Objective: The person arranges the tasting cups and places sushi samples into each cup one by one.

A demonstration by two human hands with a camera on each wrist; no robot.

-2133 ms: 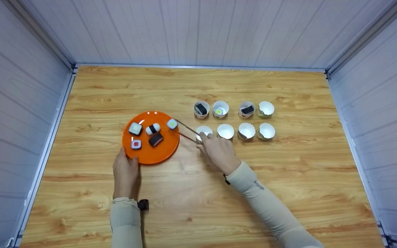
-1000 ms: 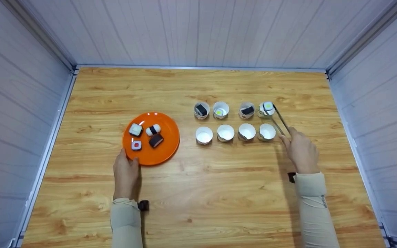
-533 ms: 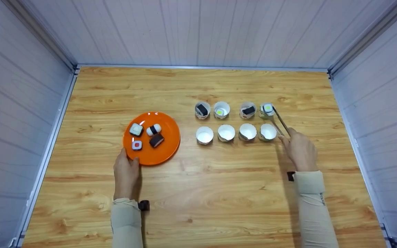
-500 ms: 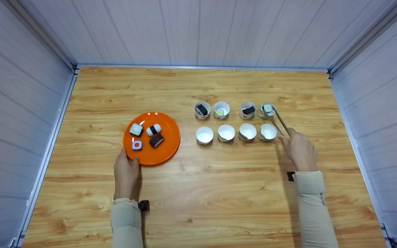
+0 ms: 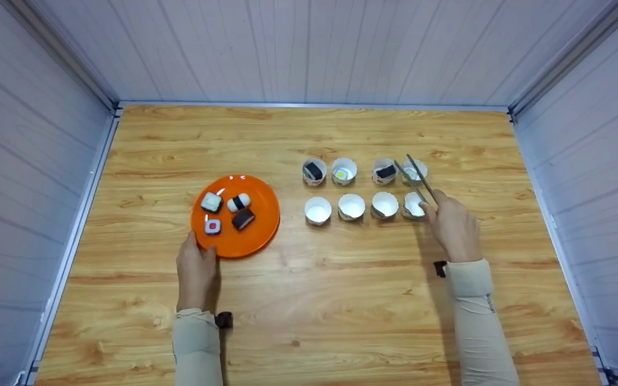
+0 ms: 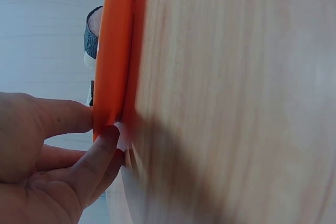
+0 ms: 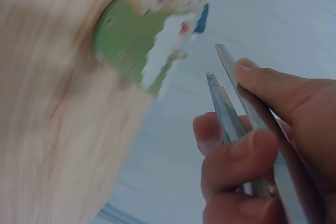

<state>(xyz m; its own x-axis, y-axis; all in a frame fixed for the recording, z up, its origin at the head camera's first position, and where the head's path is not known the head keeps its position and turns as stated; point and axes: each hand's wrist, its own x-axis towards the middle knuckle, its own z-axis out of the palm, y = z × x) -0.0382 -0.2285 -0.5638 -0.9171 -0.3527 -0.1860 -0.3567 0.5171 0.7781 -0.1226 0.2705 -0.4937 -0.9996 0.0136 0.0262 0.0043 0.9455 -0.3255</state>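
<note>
Behind the orange plate (image 5: 259,236), pale panelled walls (image 5: 309,53); under it, and continuing far to its right, a wooden table (image 5: 309,311). At the near left rim of the plate, the left hand (image 5: 195,268), pinching this rim between thumb and fingers. Well to the right of the plate, the right hand (image 5: 455,228), with thumb and fingers curled around metal tweezers (image 5: 421,177). Tips spread, with nothing between them; long axis running away from the person and slightly to the plate side, so over the cups and not at the plate. Also right of the plate, two rows of four paper cups (image 5: 351,207). In the far row, in the cup most distant from the plate, a pale piece (image 5: 411,173), partly covered by the tweezers; cannot tell its details. On the plate, a white-topped piece (image 5: 211,202), a banded piece (image 5: 238,202), a dark roll (image 5: 243,219) and a red-centred roll (image 5: 212,226). From the right hand to these four, direction leftward, well apart, at nearly the same depth; nearer to them, by much, the left hand.
</note>
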